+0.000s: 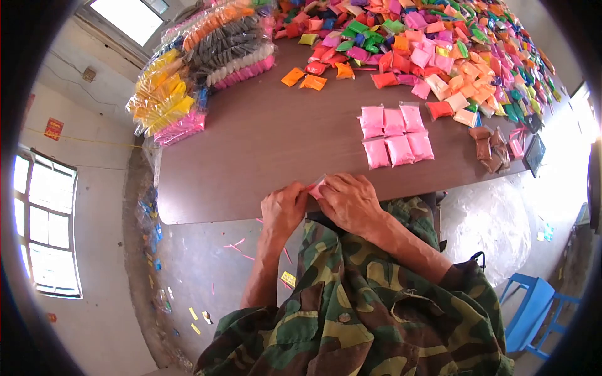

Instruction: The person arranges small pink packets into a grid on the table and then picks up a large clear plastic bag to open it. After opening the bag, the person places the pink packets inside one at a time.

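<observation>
At the near edge of the brown table (251,144), a small pink packet (318,187) is pinched between both hands. My left hand (285,205) has its fingers closed at the packet's left end. My right hand (346,197) grips its right side and covers much of it. Beyond my right hand, several pink packets (399,149) lie flat in two rows. A few orange packets (312,82) rest farther back, below a large heap of multicoloured packets (420,56).
Stacked bagged packets (219,56) stand at the back left. Brown packets (491,149) lie near the right end. On the floor are a clear plastic bag (486,229), a blue stool (530,310) and scattered scraps. A barred window (50,232) is at left.
</observation>
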Demonstrator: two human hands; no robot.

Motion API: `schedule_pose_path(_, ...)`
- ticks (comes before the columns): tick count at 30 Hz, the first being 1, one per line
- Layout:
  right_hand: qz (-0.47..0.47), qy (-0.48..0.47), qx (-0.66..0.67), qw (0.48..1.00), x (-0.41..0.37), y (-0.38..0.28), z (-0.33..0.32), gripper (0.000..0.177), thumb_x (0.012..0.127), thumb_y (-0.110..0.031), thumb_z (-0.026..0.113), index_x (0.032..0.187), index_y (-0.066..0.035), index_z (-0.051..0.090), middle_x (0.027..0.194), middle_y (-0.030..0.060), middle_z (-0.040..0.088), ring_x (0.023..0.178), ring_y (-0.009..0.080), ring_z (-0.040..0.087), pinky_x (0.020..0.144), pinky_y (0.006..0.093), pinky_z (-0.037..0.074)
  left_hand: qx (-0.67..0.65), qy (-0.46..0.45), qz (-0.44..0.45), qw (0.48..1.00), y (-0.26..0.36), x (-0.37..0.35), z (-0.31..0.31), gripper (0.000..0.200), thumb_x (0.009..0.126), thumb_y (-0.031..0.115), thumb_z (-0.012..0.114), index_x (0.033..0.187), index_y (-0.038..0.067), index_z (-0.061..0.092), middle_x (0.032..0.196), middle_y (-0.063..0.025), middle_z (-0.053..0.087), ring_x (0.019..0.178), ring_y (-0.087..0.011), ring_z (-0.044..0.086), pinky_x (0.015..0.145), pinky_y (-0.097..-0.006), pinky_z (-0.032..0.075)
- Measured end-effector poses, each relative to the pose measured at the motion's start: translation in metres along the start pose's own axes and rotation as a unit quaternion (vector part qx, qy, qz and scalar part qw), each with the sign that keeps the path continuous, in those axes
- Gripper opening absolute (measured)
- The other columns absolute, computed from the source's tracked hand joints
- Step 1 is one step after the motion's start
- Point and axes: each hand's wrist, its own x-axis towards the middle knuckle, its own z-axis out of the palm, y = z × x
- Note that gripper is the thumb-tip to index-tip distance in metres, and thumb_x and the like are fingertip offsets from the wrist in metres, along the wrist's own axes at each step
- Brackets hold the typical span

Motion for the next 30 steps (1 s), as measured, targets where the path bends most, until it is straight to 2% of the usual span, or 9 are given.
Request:
schedule_pose_path(6,0.005,0.006,0.016,1.0,-0.002,0.002,-0.001,0.013,0.092,-0.019,0.074,0.099,-0.008,0.075,0.107,0.0053,0.072,0.103,0.0272,0.071,0.083,0.0441,0.054,-0.051,-0.004,-0.031,0.998,0.017,0.017,-0.009,0.013,0.096,0.019,0.071,0.089,0.008,0.07,0.075,-0.0143,0.071,0.071,-0.039,0.071,0.064,-0.0503,0.054)
schedule_pose_path(9,0.001,0.037,0.014,0.999,-0.004,0.002,0.005,0.012,0.091,-0.018,0.074,0.098,-0.008,0.075,0.103,0.0057,0.071,0.1,0.0276,0.07,0.082,0.0441,0.053,-0.042,-0.017,0.019,0.999,0.021,0.013,-0.003,0.013,0.096,0.021,0.074,0.095,0.008,0.077,0.078,-0.0157,0.073,0.07,-0.0372,0.071,0.065,-0.0462,0.055)
schedule_pose_path(12,-0.009,0.065,0.017,0.998,-0.002,0.002,0.005,0.012,0.092,-0.017,0.075,0.098,-0.007,0.074,0.101,0.006,0.07,0.099,0.0278,0.07,0.081,0.0442,0.053,-0.018,-0.058,-0.015,0.998,0.021,0.022,-0.002,0.015,0.096,0.022,0.072,0.094,0.008,0.075,0.08,-0.016,0.073,0.073,-0.0381,0.072,0.065,-0.0473,0.055)
schedule_pose_path(16,0.004,0.034,0.03,0.999,-0.002,0.0,0.002,0.011,0.09,-0.017,0.074,0.095,-0.008,0.074,0.103,0.0061,0.07,0.102,0.0279,0.069,0.082,0.0444,0.053,0.021,-0.035,0.027,0.999,0.015,0.04,0.005,0.017,0.097,0.023,0.07,0.091,0.007,0.072,0.081,-0.018,0.071,0.076,-0.0404,0.071,0.066,-0.0491,0.054)
schedule_pose_path(21,0.025,0.027,0.05,0.998,-0.001,0.006,0.01,0.011,0.08,-0.017,0.074,0.087,-0.008,0.073,0.089,0.0128,0.07,0.083,0.0344,0.071,0.068,0.0501,0.056,-0.046,-0.083,-0.032,0.995,0.035,0.034,-0.008,0.018,0.098,0.025,0.066,0.091,0.009,0.072,0.088,-0.0185,0.073,0.084,-0.0425,0.071,0.072,-0.0541,0.055)
schedule_pose_path(23,-0.004,0.055,0.016,0.998,-0.009,0.013,0.022,0.012,0.078,-0.015,0.074,0.086,-0.006,0.073,0.084,0.0156,0.068,0.074,0.0377,0.07,0.063,0.0518,0.056,0.003,-0.071,-0.011,0.997,0.027,0.024,0.003,0.015,0.097,0.024,0.068,0.095,0.012,0.076,0.09,-0.0182,0.074,0.085,-0.0417,0.072,0.073,-0.0522,0.056)
schedule_pose_path(24,-0.007,0.074,-0.005,0.997,-0.011,0.015,0.029,0.013,0.077,-0.016,0.074,0.086,-0.006,0.073,0.083,0.015,0.068,0.075,0.0378,0.07,0.063,0.0506,0.057,0.006,-0.07,0.006,0.998,0.021,0.024,0.004,0.015,0.097,0.024,0.069,0.093,0.012,0.076,0.088,-0.0183,0.074,0.083,-0.0415,0.072,0.071,-0.0524,0.055)
schedule_pose_path(27,-0.005,0.053,-0.005,0.999,-0.016,0.009,0.044,0.019,0.083,-0.02,0.074,0.099,-0.011,0.076,0.105,0.0109,0.067,0.103,0.0305,0.067,0.085,0.0475,0.053,0.005,-0.048,0.044,0.998,0.014,0.032,0.007,0.016,0.096,0.022,0.072,0.089,0.008,0.073,0.081,-0.0196,0.071,0.076,-0.0428,0.069,0.067,-0.0516,0.053)
schedule_pose_path(30,0.023,0.02,0.022,0.999,-0.015,0.006,0.047,0.018,0.088,-0.023,0.073,0.103,-0.014,0.076,0.112,0.0088,0.065,0.112,0.028,0.061,0.093,0.0455,0.046,0.03,-0.035,0.065,0.997,0.003,0.045,0.011,0.02,0.096,0.023,0.073,0.087,0.005,0.071,0.078,-0.0223,0.068,0.071,-0.0432,0.067,0.063,-0.0497,0.05)
